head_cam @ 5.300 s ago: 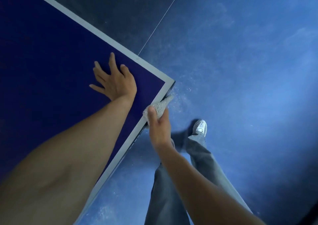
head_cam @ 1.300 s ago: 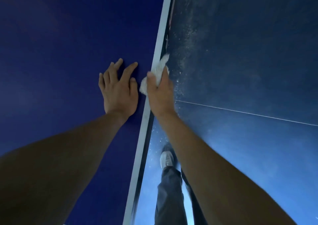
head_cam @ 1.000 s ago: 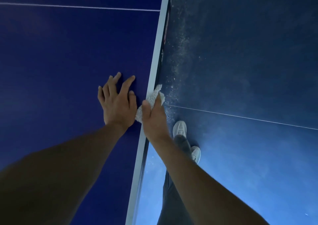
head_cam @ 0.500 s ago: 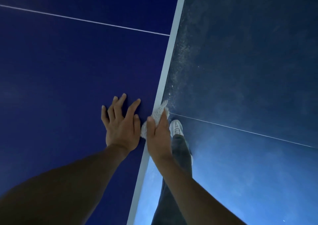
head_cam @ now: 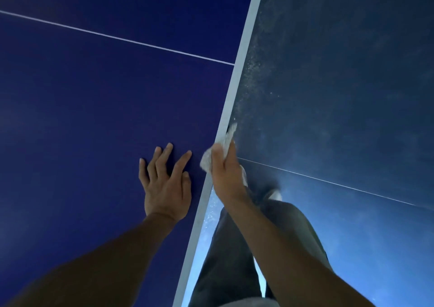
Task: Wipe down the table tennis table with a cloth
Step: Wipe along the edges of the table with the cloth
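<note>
Centre of the frame, head view: the right hand [head_cam: 226,173] is gripping a small whitish cloth [head_cam: 225,139], thumb on top and fingers curling round it, and is pressing it against the pale edge band [head_cam: 231,100] of the table [head_cam: 94,119]. A loose tip of the cloth is poking up past the fingers, toward the frame's top.

Just left of it, the left hand [head_cam: 164,184] is lying flat on the dark blue tabletop, fingers straight and spread, holding nothing, apparently bracing.

Handling, as a judgement: the cloth is looking soft, light and limp, bunching easily, so it is best held as a wad in the palm with a padded face turned to the edge. The table is looking stiff and smooth, so the cloth should be sliding freely along it.

Upper left, a thin white line [head_cam: 117,38] is crossing the tabletop to meet the edge band.

Right half of the frame, the floor [head_cam: 340,95] is showing pale specks [head_cam: 251,72] beside the table's edge. Lower middle, a grey trouser leg [head_cam: 234,248] and a shoe [head_cam: 274,194] are showing.

Containers: none in view.
</note>
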